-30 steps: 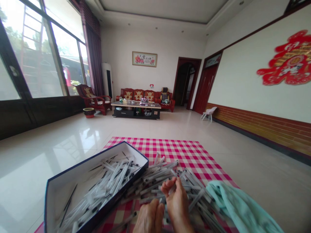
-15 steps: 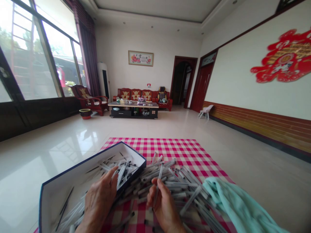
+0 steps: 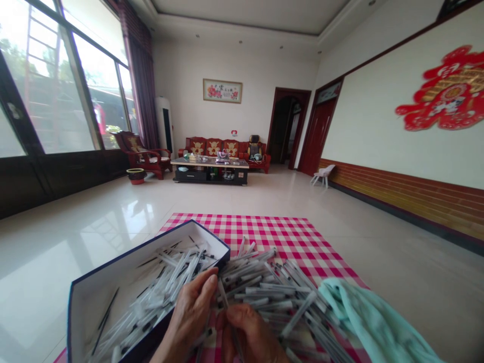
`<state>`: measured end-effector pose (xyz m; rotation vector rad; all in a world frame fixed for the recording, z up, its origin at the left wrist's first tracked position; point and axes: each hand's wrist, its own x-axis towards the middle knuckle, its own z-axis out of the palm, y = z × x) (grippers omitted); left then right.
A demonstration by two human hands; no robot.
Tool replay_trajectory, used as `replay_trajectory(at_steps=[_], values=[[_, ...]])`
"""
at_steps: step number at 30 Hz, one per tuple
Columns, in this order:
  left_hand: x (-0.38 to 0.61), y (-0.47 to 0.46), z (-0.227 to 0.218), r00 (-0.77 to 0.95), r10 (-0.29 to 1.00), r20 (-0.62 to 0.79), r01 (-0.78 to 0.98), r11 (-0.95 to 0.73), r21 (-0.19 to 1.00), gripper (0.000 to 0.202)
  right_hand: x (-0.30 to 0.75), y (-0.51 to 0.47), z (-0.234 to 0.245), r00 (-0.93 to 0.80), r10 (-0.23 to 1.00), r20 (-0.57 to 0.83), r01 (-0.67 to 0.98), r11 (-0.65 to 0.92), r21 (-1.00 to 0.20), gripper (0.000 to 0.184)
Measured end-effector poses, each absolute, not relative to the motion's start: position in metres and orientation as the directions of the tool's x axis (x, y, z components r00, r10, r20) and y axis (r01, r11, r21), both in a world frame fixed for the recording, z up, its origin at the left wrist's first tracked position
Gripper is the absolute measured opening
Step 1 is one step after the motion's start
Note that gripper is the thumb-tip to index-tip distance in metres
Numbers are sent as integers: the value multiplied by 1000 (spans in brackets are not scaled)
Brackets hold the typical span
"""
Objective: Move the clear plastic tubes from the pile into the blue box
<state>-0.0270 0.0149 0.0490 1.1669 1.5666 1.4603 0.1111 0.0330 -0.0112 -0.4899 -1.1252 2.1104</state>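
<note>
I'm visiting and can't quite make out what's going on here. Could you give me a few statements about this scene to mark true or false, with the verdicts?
1. Many clear plastic pens lie heaped on a pink-and-white checked cloth. True.
2. The white box with dark blue edges holds more of the pens. True.
3. The left hand and the right hand wear gloves. False: both are bare.
4. The teal towel lies inside the box. False: it lies at the right of the cloth, apart from the box.
5. The red sofa stands beside the cloth. False: it is across the room, behind a low table.
</note>
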Motion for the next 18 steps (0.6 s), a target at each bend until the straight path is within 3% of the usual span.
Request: replay_trajectory(at_steps=[4,7,9,12,13,15,18], values=[[-25,15,47,-235,971,-46,-87,26,996,46,117,35,-15,-752,657,-52,-363,-479,-799,38],[-27,16,43,-195,971,-138,-306,73,949,37,121,40,-17,-800,595,-73,-378,-595,-709,57],[-26,18,40,-201,960,-193,-465,79,882,29,123,42,-16,-764,644,-43,-472,-602,-644,59],[-19,22,31,-227,943,-243,-608,58,792,21,124,45,-12,-526,850,41,-693,-400,-600,32],[-15,23,27,-226,941,-250,-622,58,780,21,124,45,-11,-449,892,59,-729,-327,-601,33],[-7,24,18,-208,945,-252,-622,71,780,24,123,46,-10,-365,928,79,-743,-239,-625,39],[2,26,3,-179,962,-207,-553,76,830,31,121,47,-11,-318,944,89,-711,-175,-681,26]])
